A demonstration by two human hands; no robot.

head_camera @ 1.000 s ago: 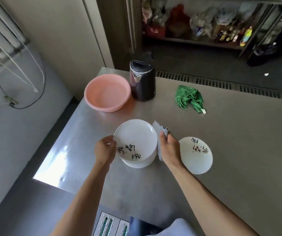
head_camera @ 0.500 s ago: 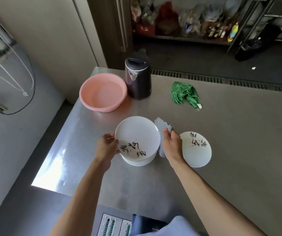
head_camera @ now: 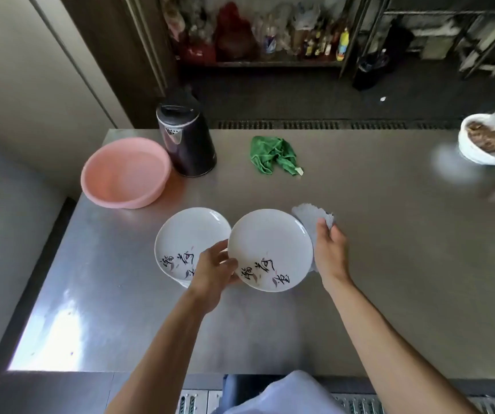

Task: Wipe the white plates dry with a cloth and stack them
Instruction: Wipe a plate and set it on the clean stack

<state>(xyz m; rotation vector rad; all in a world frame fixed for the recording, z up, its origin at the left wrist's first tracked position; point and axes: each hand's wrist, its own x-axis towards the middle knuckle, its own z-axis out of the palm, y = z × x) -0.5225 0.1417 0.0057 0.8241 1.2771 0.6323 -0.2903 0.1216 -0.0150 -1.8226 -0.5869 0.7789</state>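
the white plate [head_camera: 270, 249] has black lettering, left hand [head_camera: 213, 273] pinches its rim, right hand [head_camera: 329, 252] clutches a pale cloth [head_camera: 311, 213] beside it

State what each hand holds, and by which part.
The left hand grips a white plate by its near-left rim. The right hand clutches a pale cloth around its middle, at the plate's right rim.

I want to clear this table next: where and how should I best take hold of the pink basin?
Probably by the near rim of the pink basin, coming down from above on the near side. It stands upright and open, so its lip is free to pinch there, while the black kettle crowds its far right side.
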